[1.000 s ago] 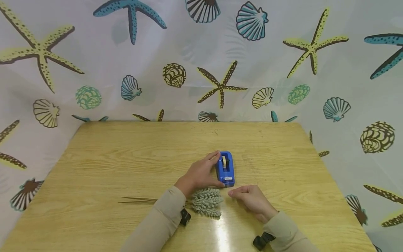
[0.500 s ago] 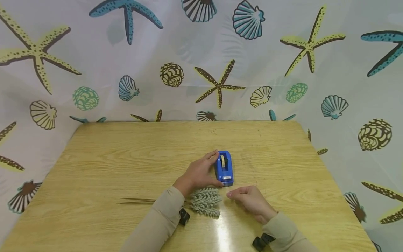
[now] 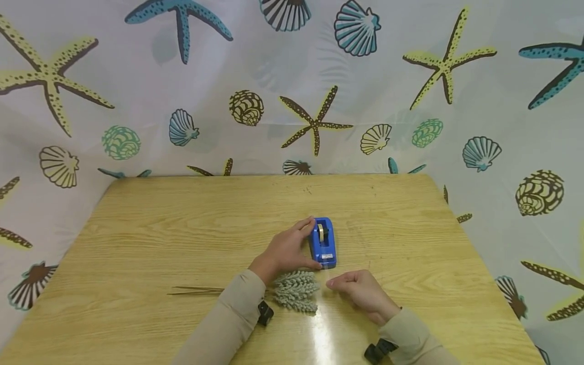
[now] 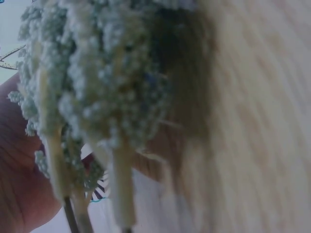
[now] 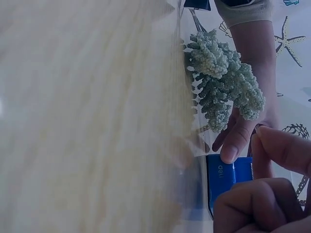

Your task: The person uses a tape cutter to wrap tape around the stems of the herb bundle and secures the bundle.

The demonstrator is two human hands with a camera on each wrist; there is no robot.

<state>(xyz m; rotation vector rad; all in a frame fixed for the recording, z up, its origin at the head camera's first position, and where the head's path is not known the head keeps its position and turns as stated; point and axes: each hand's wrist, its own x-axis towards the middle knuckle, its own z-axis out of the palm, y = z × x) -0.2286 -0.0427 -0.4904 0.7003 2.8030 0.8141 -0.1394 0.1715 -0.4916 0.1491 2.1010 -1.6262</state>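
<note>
In the head view, my left hand (image 3: 288, 252) holds a blue tape dispenser (image 3: 323, 256) from its left side, thumb at the near end and fingers at the far end. My right hand (image 3: 365, 293) is just in front of the dispenser, thumb and index fingertips pinched together. Between them appears the end of a clear tape strip, faint and hard to make out. The dispenser's serrated edge and the left thumb on it show in the right wrist view. A bunch of pale green artificial sprigs (image 3: 296, 291) lies beside the left wrist; their stalks (image 4: 123, 189) fill the left wrist view.
The sprigs' thin brown stems (image 3: 196, 290) run left under the left forearm. Everything lies on a wooden table (image 3: 205, 218). A cloth printed with shells and starfish (image 3: 274, 66) hangs around its back and sides.
The head view has shifted slightly. My right fingertips have drawn back a little from the dispenser towards me. The left hand keeps its hold, and the sprigs stay put.
</note>
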